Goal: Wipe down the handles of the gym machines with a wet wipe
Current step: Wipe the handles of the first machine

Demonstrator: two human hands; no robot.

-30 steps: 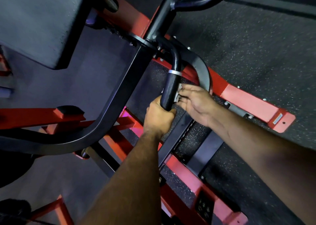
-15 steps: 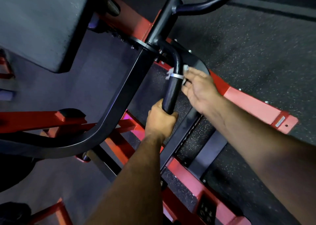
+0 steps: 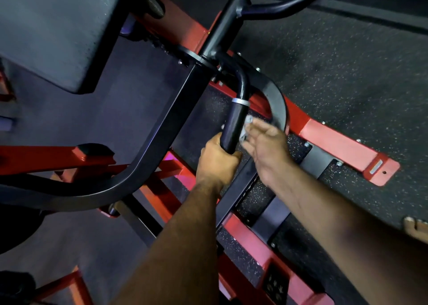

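A black rubber handle [image 3: 234, 126] hangs from a curved black bar with a silver ring at its top. My left hand [image 3: 216, 160] grips the handle's lower end. My right hand [image 3: 266, 146] presses a small white wet wipe [image 3: 246, 128] against the handle's right side, about halfway up the grip, with the fingers fairly straight. Most of the wipe is hidden behind the handle and my fingers.
The machine's red frame [image 3: 335, 140] runs across a black speckled rubber floor [image 3: 347, 73]. A thick black curved arm [image 3: 148, 163] passes left of the handle. A dark padded seat [image 3: 58, 33] fills the upper left. A second curved black handle [image 3: 284, 3] is at the top.
My right hand slid the wipe up to the silver ring, then back down to the middle of the grip. My left hand has stayed on the handle's lower end.
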